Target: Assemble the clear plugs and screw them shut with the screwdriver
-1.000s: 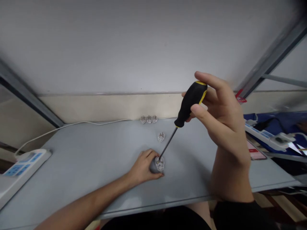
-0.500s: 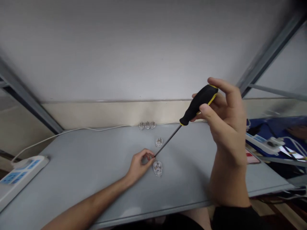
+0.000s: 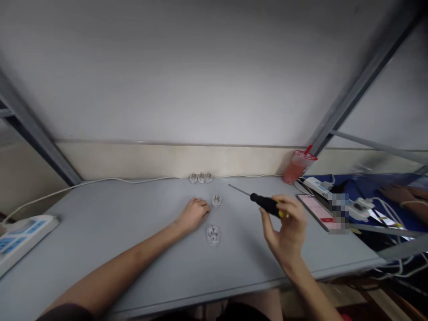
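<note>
My right hand (image 3: 289,227) grips a screwdriver (image 3: 265,204) by its black and yellow handle, above the right half of the table. Its metal shaft points up and to the left, with the tip apart from everything. My left hand (image 3: 194,215) rests on the tabletop with curled fingers; whatever is under them is hidden. Just right of those fingertips sits a clear plug (image 3: 216,201), prongs up. Nearer to me lies another clear plug (image 3: 213,236) with its pronged face upward. Three more clear plugs (image 3: 201,178) stand in a row by the wall.
A white power strip (image 3: 28,240) lies at the left, its cable (image 3: 130,181) running along the wall. At the right are a red drink cup (image 3: 298,167), a phone (image 3: 317,213) and another power strip (image 3: 317,187). Metal frame posts (image 3: 361,84) flank the grey table (image 3: 143,214). Another person's hand (image 3: 399,195) is at far right.
The screwdriver has swung down and right, its tip leaving my left fingertips. My left hand has moved up beside the middle plug. The cup and more of the phone now show.
</note>
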Demonstrator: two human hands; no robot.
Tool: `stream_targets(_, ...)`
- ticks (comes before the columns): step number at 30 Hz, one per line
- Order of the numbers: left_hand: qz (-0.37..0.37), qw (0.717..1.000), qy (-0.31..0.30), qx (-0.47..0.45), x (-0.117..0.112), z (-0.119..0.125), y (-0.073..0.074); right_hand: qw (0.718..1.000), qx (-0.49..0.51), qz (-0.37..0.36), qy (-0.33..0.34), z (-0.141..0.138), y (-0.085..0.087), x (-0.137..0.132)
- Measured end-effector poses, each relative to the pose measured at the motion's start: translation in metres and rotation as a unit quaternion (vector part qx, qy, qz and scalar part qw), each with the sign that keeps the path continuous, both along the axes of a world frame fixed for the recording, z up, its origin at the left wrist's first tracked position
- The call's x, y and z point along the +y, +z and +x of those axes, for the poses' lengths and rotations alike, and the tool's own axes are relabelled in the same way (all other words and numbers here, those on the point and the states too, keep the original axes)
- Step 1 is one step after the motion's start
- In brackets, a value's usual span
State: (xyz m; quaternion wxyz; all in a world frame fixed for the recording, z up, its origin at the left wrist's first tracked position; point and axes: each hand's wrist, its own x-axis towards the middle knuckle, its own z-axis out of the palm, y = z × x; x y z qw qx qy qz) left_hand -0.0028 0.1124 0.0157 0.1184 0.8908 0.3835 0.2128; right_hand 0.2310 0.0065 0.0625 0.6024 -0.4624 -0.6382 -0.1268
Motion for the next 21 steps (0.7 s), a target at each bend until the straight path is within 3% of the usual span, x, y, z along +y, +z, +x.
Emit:
stream_targets(5,-0.018,0.998,0.053,-0.042,-0.03,-0.011,-0.002,0.993,-0.049,-0.099,-0.042,0.003,-0.057,-0.027)
stream_targets(9,-0.052,0.991,0.099,-0.074,-0.068,-0.015,-0.013,0.974,-0.075,-0.209,-0.042,0.005,-0.079,-0.039)
stream_targets(12,-0.08,0.981,0.16,-0.077,-0.089,-0.004,-0.023,0.963,-0.068,-0.256,-0.05,0.001,-0.078,-0.044)
stream_targets(15,-0.104,0.968,0.218,-0.063,-0.098,0.01,-0.025,0.954,-0.046,-0.293,-0.041,-0.016,-0.065,-0.044)
stream_targets(21,-0.117,0.97,0.206,-0.062,-0.103,0.016,-0.017,0.904,-0.039,-0.423,0.05,-0.072,-0.05,-0.024)
